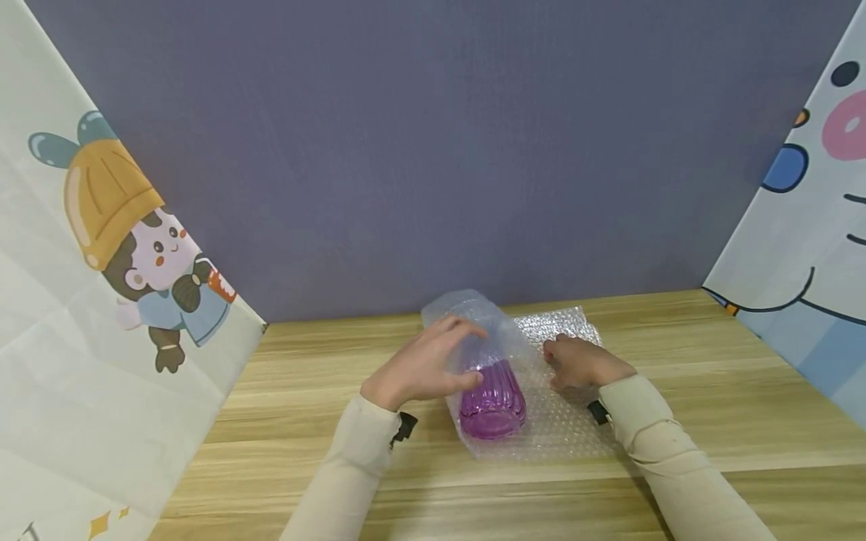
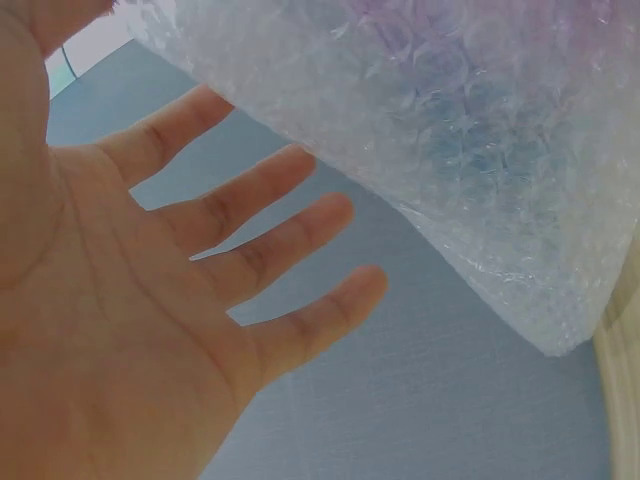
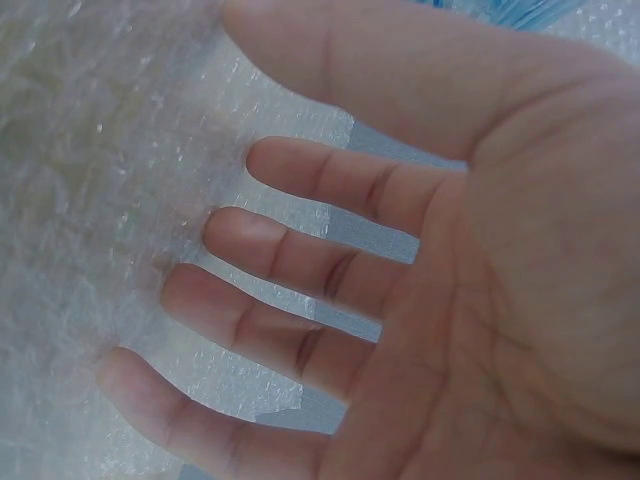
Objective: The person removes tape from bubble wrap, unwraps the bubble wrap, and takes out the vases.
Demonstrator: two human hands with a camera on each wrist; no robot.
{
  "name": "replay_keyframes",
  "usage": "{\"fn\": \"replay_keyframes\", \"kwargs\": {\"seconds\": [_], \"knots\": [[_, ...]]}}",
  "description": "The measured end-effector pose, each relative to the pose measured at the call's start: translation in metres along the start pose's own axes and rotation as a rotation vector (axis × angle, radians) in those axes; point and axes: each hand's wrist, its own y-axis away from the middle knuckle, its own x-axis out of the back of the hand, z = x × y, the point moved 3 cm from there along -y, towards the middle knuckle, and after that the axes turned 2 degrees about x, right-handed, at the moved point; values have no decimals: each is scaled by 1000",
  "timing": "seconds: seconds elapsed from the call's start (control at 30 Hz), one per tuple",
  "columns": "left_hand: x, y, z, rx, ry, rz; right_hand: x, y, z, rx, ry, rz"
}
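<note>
Purple ribbed translucent tapered vessel, long axis pointing away, partly under clear bubble wrap, lies just right of spread left hand, spread right hand farther.

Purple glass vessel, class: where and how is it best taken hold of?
Probably hold the purple glass vessel by its ribbed body near the base, coming from the person's side and spanning its width: that end shows uncovered, while bubble wrap veils the other.

The purple glass is kinda lost up top under bubble wrap by the left hand; wrap's pretty blurry just past the right hand too.
</note>
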Motion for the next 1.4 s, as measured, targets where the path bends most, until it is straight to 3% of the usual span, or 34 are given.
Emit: {"fn": "replay_keyframes", "kwargs": {"seconds": [0.27, 0.67, 1.0, 1.4], "knots": [[5, 1, 0, -1, 3, 60, 0, 0, -1, -6, 5, -1], [14, 0, -3, -41, -11, 249, 0, 0, -2, -13, -14, -14], [18, 2, -1, -48, -4, 297, 0, 0, -2, -27, -18, -25], [24, 4, -6, -50, -26, 300, -1, 0, 0, -14, -18, -12]]}}
